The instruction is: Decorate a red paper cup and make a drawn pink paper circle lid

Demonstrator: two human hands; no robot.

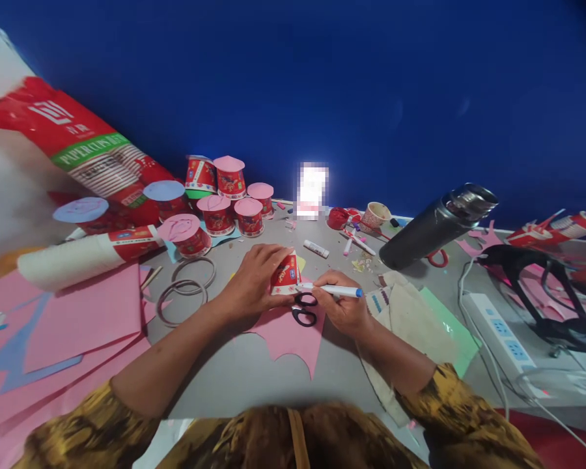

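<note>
My left hand (pixel 258 279) is wrapped around a red paper cup (pixel 286 272) printed with small designs, lying on its side over a sheet of pink paper (pixel 297 342). Between the fingers of my right hand (pixel 344 306) is a white marker (pixel 339 290) with a blue end. The marker's tip is at the cup's rim; whether it touches cannot be made out. Black-handled scissors (pixel 305 310) lie on the pink paper just below the cup, their blades hidden. A scalloped edge has been cut along the paper's lower side.
Several red cups with paper discs (pixel 218 207) stand at the back left, near a stack of cups (pixel 78 260). Pink sheets (pixel 88 326) cover the left. A dark bottle (pixel 432 228), cloth (pixel 400 312), power strip (pixel 501 335) and black headset (pixel 542 299) are on the right.
</note>
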